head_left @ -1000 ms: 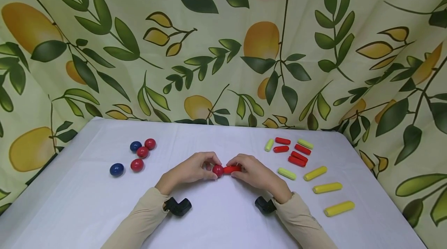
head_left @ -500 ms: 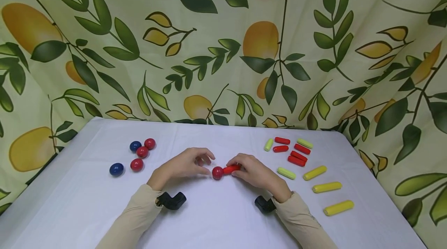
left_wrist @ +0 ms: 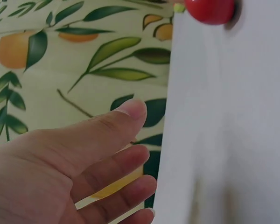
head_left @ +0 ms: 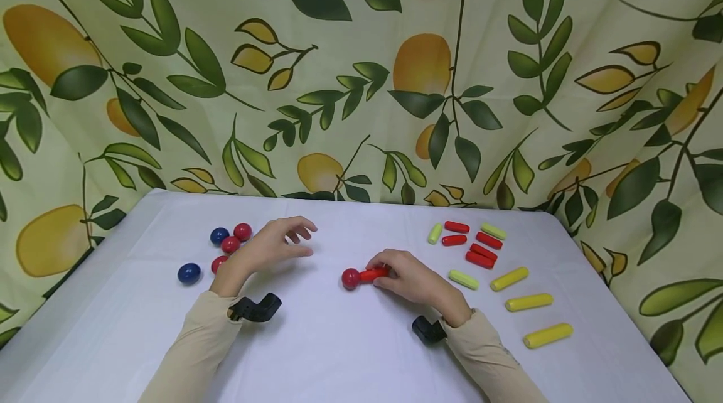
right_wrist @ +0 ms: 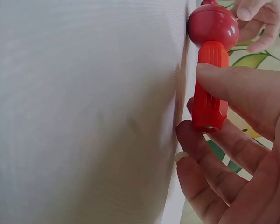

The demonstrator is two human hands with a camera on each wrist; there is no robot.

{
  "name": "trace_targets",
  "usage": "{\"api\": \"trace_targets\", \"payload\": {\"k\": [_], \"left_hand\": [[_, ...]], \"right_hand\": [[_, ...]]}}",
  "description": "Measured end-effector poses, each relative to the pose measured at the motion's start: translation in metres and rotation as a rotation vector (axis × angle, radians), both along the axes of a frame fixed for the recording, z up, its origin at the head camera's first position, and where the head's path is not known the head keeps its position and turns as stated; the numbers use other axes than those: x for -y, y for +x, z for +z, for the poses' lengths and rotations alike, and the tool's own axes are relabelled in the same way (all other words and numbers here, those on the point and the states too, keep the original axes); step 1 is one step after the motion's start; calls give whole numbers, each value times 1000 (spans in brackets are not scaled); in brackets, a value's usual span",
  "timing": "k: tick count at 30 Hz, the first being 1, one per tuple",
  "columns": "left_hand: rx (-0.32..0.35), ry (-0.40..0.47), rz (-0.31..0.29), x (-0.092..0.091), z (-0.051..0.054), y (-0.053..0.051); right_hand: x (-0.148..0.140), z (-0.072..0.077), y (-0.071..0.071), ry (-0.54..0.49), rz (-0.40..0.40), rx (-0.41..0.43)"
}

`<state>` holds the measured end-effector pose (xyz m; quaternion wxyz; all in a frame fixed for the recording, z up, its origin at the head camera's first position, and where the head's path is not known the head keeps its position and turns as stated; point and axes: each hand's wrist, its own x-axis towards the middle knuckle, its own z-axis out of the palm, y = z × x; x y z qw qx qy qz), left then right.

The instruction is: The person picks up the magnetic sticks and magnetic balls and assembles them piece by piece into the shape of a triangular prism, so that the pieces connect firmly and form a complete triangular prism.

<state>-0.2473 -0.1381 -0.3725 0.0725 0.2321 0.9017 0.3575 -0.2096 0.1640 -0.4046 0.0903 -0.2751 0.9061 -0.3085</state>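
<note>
My right hand (head_left: 408, 275) pinches a short red ridged rod (right_wrist: 211, 88) between thumb and fingers, low over the white table. A red ball (head_left: 351, 279) sits at the rod's left end, touching it; the right wrist view shows both in line. My left hand (head_left: 270, 246) is away to the left, fingers spread and loosely bent, with nothing in its grasp. Just behind that hand lie red balls (head_left: 243, 232) and a blue ball (head_left: 219, 237); one red ball is partly hidden by the left wrist. In the left wrist view the thumb and fingers (left_wrist: 123, 186) stand apart.
Several short red rods (head_left: 480, 259) and light green rods (head_left: 464, 280) lie at the back right of the white table (head_left: 339, 353). Longer yellow rods (head_left: 529, 303) lie nearer. Another blue ball (head_left: 189, 274) rests at the left. A patterned curtain (head_left: 361, 76) hangs behind.
My left hand has let go of the red ball and moved left toward the loose balls. My right hand stays in place, holding the red rod with the ball at its end.
</note>
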Motion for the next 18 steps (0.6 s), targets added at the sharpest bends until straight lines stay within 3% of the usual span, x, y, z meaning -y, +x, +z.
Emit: {"api": "trace_targets", "payload": {"k": [9, 18], "left_hand": [[-53, -44, 72, 23, 1, -8], [-47, -63, 141, 37, 1, -10]], "right_hand": [[0, 1, 0, -6, -9, 12], [-1, 2, -1, -11, 17, 42]]}}
